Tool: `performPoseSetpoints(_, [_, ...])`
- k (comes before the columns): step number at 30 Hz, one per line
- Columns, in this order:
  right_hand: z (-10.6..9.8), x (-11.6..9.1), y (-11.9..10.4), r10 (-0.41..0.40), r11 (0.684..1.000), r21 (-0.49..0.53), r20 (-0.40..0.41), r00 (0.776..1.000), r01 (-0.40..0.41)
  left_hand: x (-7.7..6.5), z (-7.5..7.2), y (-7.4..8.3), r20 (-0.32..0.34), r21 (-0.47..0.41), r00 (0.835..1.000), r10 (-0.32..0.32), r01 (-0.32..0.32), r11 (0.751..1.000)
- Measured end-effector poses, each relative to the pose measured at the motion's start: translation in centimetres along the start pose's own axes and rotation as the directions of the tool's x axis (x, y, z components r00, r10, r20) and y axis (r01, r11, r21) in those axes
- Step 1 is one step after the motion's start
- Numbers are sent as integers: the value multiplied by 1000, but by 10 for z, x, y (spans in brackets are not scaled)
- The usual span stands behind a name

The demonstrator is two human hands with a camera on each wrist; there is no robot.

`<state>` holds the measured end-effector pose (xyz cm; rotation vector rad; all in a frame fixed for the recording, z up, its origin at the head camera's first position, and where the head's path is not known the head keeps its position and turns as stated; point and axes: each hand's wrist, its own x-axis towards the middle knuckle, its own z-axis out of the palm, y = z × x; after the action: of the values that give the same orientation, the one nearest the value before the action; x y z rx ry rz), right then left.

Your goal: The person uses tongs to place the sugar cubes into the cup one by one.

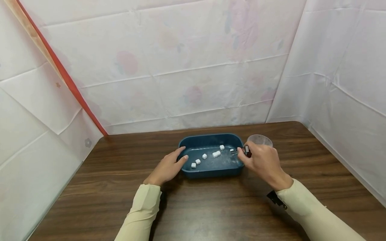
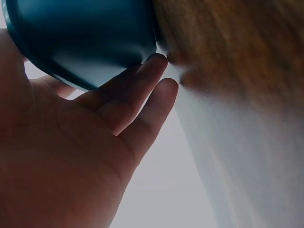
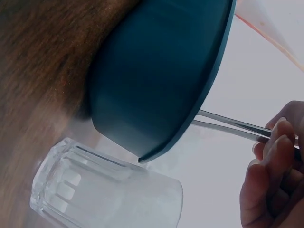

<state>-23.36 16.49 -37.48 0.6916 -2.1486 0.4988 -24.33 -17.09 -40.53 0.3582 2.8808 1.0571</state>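
A dark blue tray [image 1: 211, 173] with raised walls sits on the table, several small white cubes [image 1: 204, 156] scattered over its floor. At the tray's left end my left hand [image 1: 167, 166] holds the wall, thumb over the rim and fingers along the outside [image 2: 137, 95]. My right hand [image 1: 263, 162] pinches metal tweezers [image 3: 259, 129] above the tray's right end. Their prongs reach down over the rim, tips beside a white cube [image 1: 231, 150]. Just right of the tray stands a clear glass [image 3: 118, 185], partly behind my right hand, with a few white cubes near its base.
The brown wood-grain table [image 1: 120, 187] carries the tray and glass. White patterned sheeting [image 1: 193, 67] rises behind the table's back edge and along both sides. A red strip [image 1: 72, 87] runs down the sheeting at the left back corner.
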Motion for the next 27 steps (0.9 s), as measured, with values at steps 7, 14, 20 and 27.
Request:
performPoseSetpoints(7, [-4, 3, -1, 18, 1000, -10, 10, 1000, -18, 0, -1, 0, 1, 0, 1000, -1, 1, 1000])
performPoseSetpoints(14, [-8, 4, 1, 31, 999, -24, 14, 999, -31, 1, -1, 1, 3, -1, 1000, 1, -1, 1000])
performPoseSetpoints(20, [-11, 6, 3, 48, 999, -18, 11, 999, -48, 1, -1, 1, 8, -3, 1000, 1, -1, 1000])
performPoseSetpoints(27, [-14, 8, 7, 33, 999, -19, -9, 999, -33, 1, -1, 0, 7, -3, 1000, -3, 3, 1000])
